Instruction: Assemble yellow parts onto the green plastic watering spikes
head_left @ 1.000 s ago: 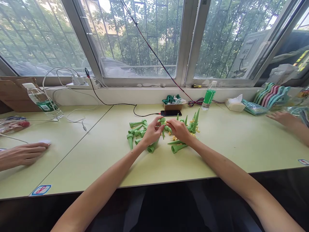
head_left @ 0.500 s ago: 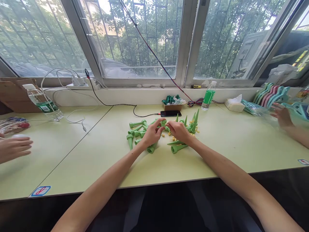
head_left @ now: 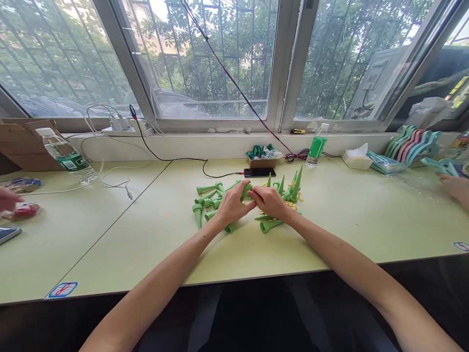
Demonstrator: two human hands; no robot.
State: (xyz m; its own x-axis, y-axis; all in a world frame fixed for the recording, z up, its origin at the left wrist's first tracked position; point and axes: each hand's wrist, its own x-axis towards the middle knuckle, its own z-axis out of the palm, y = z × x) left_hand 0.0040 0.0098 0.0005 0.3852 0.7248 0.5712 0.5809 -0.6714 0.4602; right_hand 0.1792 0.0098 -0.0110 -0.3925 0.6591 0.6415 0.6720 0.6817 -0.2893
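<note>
My left hand point(head_left: 232, 204) is closed around a green plastic spike point(head_left: 245, 191), which shows between thumb and fingers. Against the upper end of that spike, my right hand point(head_left: 270, 201) is pinched shut; whatever sits in its fingertips is hidden. Several hollow green spikes lie loose by my left hand, one of them a capped spike point(head_left: 198, 215) pointing toward me. Beyond my right wrist, green spikes point(head_left: 297, 185) stand upright among small yellow plastic pieces point(head_left: 300, 198). Another open-ended spike point(head_left: 269, 226) lies under my right forearm.
Behind the pile are a phone point(head_left: 260, 172) on a cable, a small cardboard box point(head_left: 263, 161) and a green-labelled bottle point(head_left: 317, 146). Another bottle point(head_left: 69, 159) leans at left. Co-workers' hands appear at the left point(head_left: 8, 199) and right point(head_left: 454, 185) edges, near hangers point(head_left: 417, 144).
My hands have come closer together, and the green spike in my left hand is now tilted up against my right fingertips. The co-workers' hands at both sides have moved outward.
</note>
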